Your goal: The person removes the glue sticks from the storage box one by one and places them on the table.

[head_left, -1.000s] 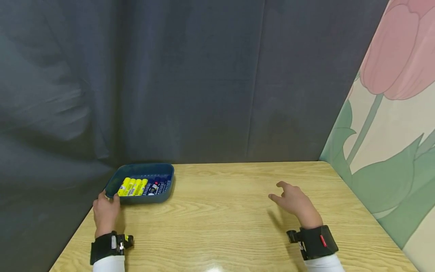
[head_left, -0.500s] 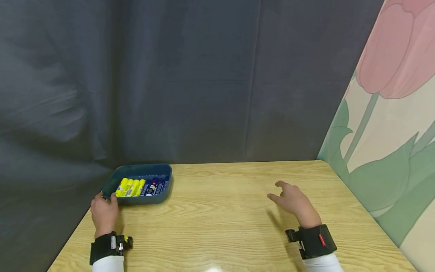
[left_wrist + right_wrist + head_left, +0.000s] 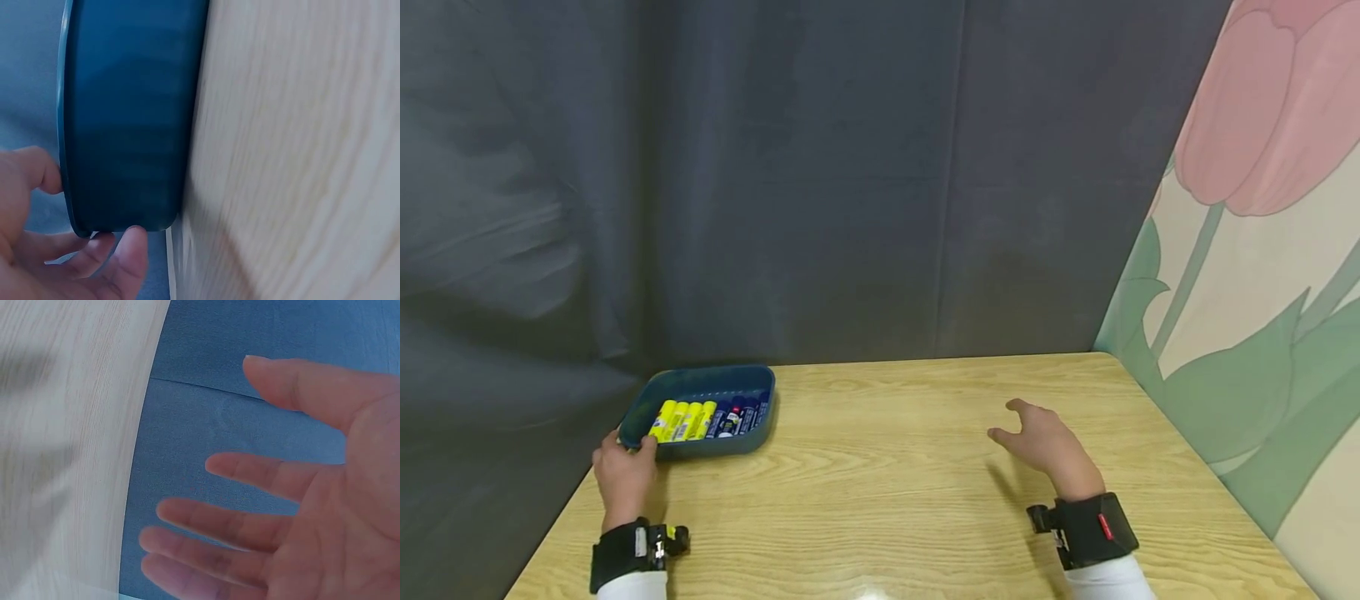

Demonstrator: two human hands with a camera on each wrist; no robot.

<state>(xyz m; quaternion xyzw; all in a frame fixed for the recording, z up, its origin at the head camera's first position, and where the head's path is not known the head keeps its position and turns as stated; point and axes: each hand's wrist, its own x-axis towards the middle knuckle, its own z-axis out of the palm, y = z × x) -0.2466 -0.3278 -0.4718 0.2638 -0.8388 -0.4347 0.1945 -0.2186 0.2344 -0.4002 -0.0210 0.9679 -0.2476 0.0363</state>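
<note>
A dark blue plastic tray [image 3: 703, 448] rests on the table near its back left corner. Inside lie several stubby yellow tubes [image 3: 683, 421] and dark blue tubes [image 3: 737, 417] in one row, shaped like glue sticks. My left hand [image 3: 625, 483] holds the tray's front left corner. In the left wrist view the thumb [image 3: 42, 170] bends against the tray's rim [image 3: 64, 125], while the fingertips [image 3: 132, 247] touch its outer side [image 3: 131, 125]. Over the table's right half, my right hand [image 3: 1047, 442] hovers with thumb and fingers spread, holding nothing; its palm [image 3: 337, 537] shows in the right wrist view.
The light wood table [image 3: 865, 492] spreads between the hands. Behind it and along its left hangs a dark grey-blue curtain [image 3: 820, 183]. A wall panel painted with tulips [image 3: 1247, 333] borders the right side. Each wrist wears a black strap [image 3: 1096, 529] with a small camera.
The head view has turned slightly right, so everything shifts a little to the left. The left hand stays at the tray corner, and the right hand keeps its pose.
</note>
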